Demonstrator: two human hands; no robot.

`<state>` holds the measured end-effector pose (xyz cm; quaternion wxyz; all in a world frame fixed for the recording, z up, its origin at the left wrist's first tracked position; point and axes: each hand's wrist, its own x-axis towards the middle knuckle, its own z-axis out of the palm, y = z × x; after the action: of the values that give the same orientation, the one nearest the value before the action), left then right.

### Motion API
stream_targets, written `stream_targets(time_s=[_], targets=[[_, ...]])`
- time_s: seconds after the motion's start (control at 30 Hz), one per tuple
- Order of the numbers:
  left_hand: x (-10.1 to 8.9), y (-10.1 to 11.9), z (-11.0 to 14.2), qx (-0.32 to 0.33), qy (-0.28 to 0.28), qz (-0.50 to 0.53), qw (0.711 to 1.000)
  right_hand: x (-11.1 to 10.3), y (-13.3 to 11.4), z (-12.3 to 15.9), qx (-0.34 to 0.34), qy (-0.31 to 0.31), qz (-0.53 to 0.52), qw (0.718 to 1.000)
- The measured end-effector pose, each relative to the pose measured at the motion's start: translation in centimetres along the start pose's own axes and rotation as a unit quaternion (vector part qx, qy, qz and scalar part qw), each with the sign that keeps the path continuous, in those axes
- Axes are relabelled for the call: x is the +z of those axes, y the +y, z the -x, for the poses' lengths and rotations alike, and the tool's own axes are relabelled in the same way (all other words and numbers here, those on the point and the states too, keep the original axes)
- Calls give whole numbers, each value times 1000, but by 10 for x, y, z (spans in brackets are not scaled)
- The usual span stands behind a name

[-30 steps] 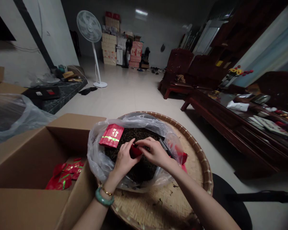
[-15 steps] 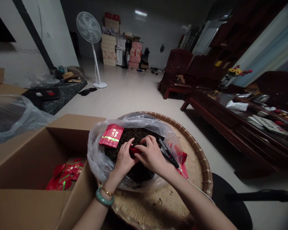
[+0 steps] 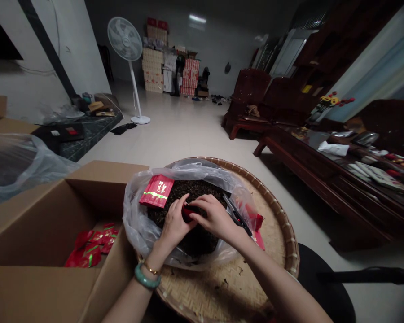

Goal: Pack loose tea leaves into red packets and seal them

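Note:
A clear plastic bag (image 3: 138, 224) full of dark loose tea (image 3: 202, 190) lies on a round woven tray (image 3: 283, 224). My left hand (image 3: 173, 224) and my right hand (image 3: 215, 217) meet over the tea, both closed on a small red packet (image 3: 187, 212) held between them. A stack of red packets with gold print (image 3: 156, 190) rests on the bag's left rim. A dark tool (image 3: 237, 215) lies just right of my right hand. A green bangle (image 3: 144, 279) sits on my left wrist.
An open cardboard box (image 3: 37, 233) at the left holds several red packets (image 3: 90, 246). A crumpled plastic bag (image 3: 16, 157) lies at far left. A dark wooden table (image 3: 343, 175) with clutter stands at the right, a standing fan (image 3: 129, 49) and stacked boxes beyond.
My right hand has shifted slightly left and down onto the red packet; my fingers have closed tighter over it. My left hand has barely moved.

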<state>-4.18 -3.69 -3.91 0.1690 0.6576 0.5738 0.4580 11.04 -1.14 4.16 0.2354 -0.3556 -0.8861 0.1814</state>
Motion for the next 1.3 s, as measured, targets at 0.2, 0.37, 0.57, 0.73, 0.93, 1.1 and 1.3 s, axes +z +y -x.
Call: stream_targets(time_s=[0.2, 0.37, 0.57, 0.73, 0.93, 1.1, 1.3], targets=[[-1, 3, -1, -26, -5, 13, 1000, 13, 7, 3, 18, 33, -8, 999], [-10, 1, -7, -44, -56, 94, 993, 9, 22, 0, 63, 59, -118, 989], [-11, 2, -19, -134, -40, 267, 953, 8, 31, 2, 86, 100, -240, 962], [-4, 12, -19, -180, -31, 358, 916, 18, 40, 9, 177, 115, -341, 916], [3, 18, -18, -193, -60, 362, 910, 22, 43, 18, 242, 109, -418, 869], [6, 24, -18, -210, -67, 375, 900, 23, 39, 22, 254, 115, -429, 859], [10, 28, -14, -239, -55, 402, 882, 24, 39, 28, 271, 135, -420, 855]])
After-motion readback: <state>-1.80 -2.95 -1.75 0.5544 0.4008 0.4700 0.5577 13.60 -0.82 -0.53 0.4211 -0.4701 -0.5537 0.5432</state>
